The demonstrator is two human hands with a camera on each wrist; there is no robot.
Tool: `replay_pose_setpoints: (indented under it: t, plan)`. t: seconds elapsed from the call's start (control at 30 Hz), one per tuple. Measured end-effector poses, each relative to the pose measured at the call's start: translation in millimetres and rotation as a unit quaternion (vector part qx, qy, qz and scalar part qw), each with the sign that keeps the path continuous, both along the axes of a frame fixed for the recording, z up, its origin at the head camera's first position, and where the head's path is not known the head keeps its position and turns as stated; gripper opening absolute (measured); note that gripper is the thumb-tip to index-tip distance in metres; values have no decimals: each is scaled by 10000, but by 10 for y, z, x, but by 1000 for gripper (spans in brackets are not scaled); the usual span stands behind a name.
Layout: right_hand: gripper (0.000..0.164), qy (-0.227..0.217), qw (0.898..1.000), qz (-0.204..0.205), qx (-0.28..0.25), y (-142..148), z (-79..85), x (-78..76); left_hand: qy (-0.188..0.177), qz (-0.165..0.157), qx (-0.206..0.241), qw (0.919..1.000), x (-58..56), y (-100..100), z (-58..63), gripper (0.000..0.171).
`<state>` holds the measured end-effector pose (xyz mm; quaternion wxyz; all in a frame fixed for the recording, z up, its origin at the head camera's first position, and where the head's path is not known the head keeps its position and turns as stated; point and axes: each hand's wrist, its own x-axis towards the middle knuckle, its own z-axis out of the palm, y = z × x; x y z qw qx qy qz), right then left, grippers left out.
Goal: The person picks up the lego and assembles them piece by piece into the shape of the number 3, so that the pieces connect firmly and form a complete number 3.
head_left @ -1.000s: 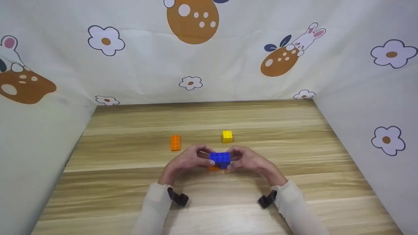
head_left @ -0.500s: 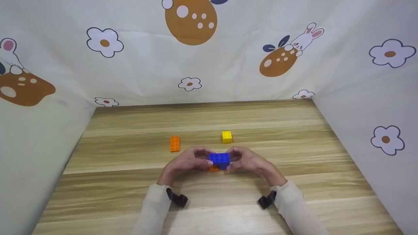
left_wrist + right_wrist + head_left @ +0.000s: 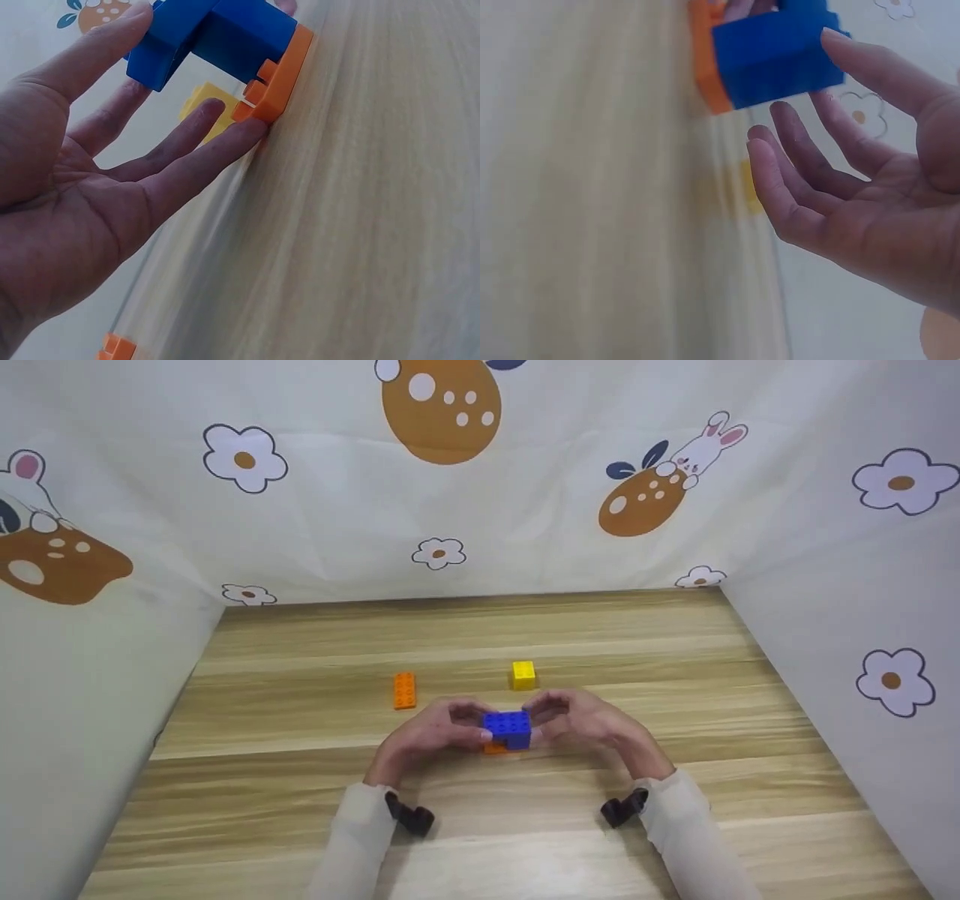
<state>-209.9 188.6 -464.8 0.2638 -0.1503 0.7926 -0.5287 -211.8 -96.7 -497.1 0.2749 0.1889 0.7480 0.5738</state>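
Note:
A small stack of toy building bricks stands on the table between the two hands. Its base is an orange brick (image 3: 283,79) with bare studs at one end. One blue brick (image 3: 255,34) sits on that base, and an upper blue brick (image 3: 507,723) lies on top, overhanging to the left. My left hand (image 3: 435,727) pinches the upper blue brick between thumb and forefinger, while its other fingers extend near the orange base. My right hand (image 3: 589,724) is just right of the stack, fingers loosely bent. Its thumb tip (image 3: 836,41) is close to the upper brick; contact is unclear.
A yellow brick (image 3: 523,676) stands behind the stack. Farther left lies a separate orange brick (image 3: 404,691). The wooden table (image 3: 480,637) is bounded by patterned cloth (image 3: 330,525) at the back and both sides. Black wrist mounts (image 3: 411,815) sit on both cuffs.
My right hand has eased slightly to the right, its thumb and fingers drawing away from the stack's right side. My left hand keeps its pinch, and the bricks stay in place.

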Motion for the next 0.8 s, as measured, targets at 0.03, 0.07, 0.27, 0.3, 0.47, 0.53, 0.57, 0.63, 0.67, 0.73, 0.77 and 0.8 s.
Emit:
replay_pose_setpoints:
  t: [0.03, 0.07, 0.27, 0.3, 0.47, 0.53, 0.57, 0.63, 0.67, 0.73, 0.77, 0.8]
  plan:
    - [47, 43, 10000, -2, -24, 7, 30, -13, -27, 17, 8, 10000, 2, -3, 0, 47]
    - [46, 70, 10000, -24, -41, 12, 60, -26, -56, 36, 2, 10000, 3, -7, -1, 47]
    - [43, 165, 9989, -358, -247, 7, 224, -134, -31, 78, -188, 9998, 16, -17, -6, 48]
    - [44, 200, 9985, -415, -293, 6, 248, -156, 12, 76, -232, 9997, 18, -18, -6, 49]
    - [43, 267, 9949, -720, -656, 9, 321, -275, 117, 62, -314, 9994, 25, -13, -3, 49]
    - [43, 291, 9919, -899, -844, 13, 308, -323, 133, 62, -309, 9994, 27, -8, -3, 48]
    - [42, 302, 9898, -1010, -956, 12, 291, -345, 142, 72, -326, 9993, 28, -6, -1, 48]
    - [44, 355, 9848, -1215, -1187, 15, 244, -383, 171, 76, -359, 9992, 28, 1, 2, 48]
    - [44, 365, 9821, -1325, -1285, 13, 215, -398, 177, 79, -361, 9992, 27, 4, 4, 48]
    - [47, 365, 9766, -1531, -1463, 6, 150, -429, 170, 85, -381, 9991, 27, 9, 8, 48]
    - [48, 380, 9744, -1588, -1548, 2, 116, -442, 161, 85, -406, 9990, 27, 11, 11, 48]
    - [49, 378, 9721, -1642, -1634, 0, 83, -456, 171, 73, -415, 9990, 27, 13, 11, 47]
